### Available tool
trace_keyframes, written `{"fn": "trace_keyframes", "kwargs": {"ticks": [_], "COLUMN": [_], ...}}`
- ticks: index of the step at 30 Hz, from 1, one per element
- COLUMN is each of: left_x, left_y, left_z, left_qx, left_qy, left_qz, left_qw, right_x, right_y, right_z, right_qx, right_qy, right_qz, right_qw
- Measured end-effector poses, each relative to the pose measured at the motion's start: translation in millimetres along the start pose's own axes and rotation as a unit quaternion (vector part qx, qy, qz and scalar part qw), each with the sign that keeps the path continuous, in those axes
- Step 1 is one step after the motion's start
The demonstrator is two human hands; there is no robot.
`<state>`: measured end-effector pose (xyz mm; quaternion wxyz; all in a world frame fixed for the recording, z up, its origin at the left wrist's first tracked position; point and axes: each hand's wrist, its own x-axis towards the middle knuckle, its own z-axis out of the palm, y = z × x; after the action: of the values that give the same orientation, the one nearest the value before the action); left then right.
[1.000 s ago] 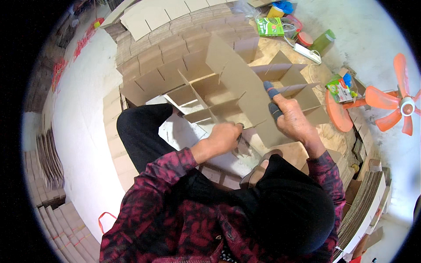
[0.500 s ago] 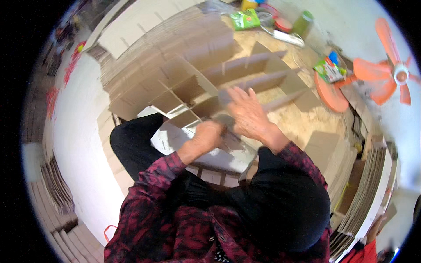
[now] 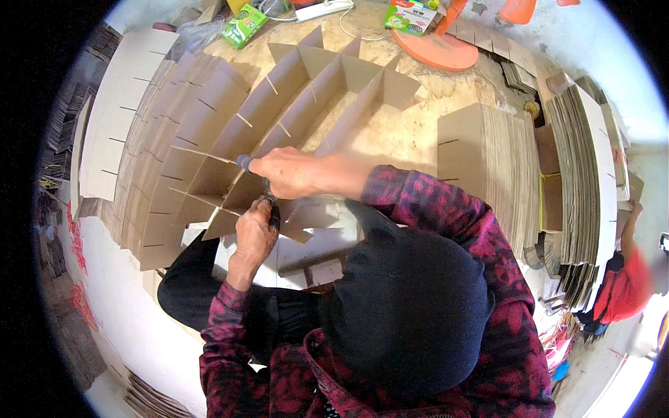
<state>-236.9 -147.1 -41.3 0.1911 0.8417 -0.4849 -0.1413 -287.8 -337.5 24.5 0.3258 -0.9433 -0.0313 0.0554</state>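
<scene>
A grid of slotted brown cardboard dividers (image 3: 259, 111) stands in front of me, its strips crossing upright and forming long compartments. My left hand (image 3: 255, 237) is closed at the grid's near edge, its fingers pinching a cardboard strip. Dark covering shows around its fingertips. Just beyond it, my right hand (image 3: 289, 173) is curled over the near end of the long strips, gripping cardboard. A blue wrap (image 3: 244, 161) shows at its fingertips. The strip edges inside both grips are partly hidden by the fingers.
Slotted cardboard sheets (image 3: 157, 202) are layered at left; another stack (image 3: 481, 150) stands at right. Far back are a green packet (image 3: 243, 26), a power strip (image 3: 320, 10), a small box (image 3: 411, 17) and an orange fan base (image 3: 435, 52). A person in red (image 3: 627, 285) is far right.
My view has swung, so the grid now runs away from me. The right hand, spread and blurred before, is now closed at the near end. The left hand remains at the near edge.
</scene>
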Motion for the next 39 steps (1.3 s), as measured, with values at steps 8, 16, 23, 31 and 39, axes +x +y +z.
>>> {"fn": "trace_keyframes", "kwargs": {"ticks": [8, 16, 23, 31, 39], "left_x": [2, -8, 42, 36, 36], "left_y": [-6, 8, 42, 23, 33], "left_z": [1, -24, -40, -4, -6], "left_qx": [0.025, 0.030, -0.039, 0.050, 0.040], "left_qy": [-0.019, 0.008, 0.121, -0.043, -0.087], "left_qz": [0.016, 0.048, 0.075, 0.037, -0.010], "left_qw": [0.999, 0.998, 0.989, 0.997, 0.995], "right_x": [-8, -166, -314, -375, -229], "right_y": [6, 78, 82, 100, 55], "right_z": [16, 7, 31, -13, -82], "right_qx": [-0.143, -0.093, -0.299, -0.092, -0.172], "right_qy": [-0.086, 0.390, 0.316, 0.576, 0.433], "right_qz": [0.041, 0.111, 0.417, 0.357, 0.255], "right_qw": [0.985, 0.909, 0.798, 0.730, 0.847]}}
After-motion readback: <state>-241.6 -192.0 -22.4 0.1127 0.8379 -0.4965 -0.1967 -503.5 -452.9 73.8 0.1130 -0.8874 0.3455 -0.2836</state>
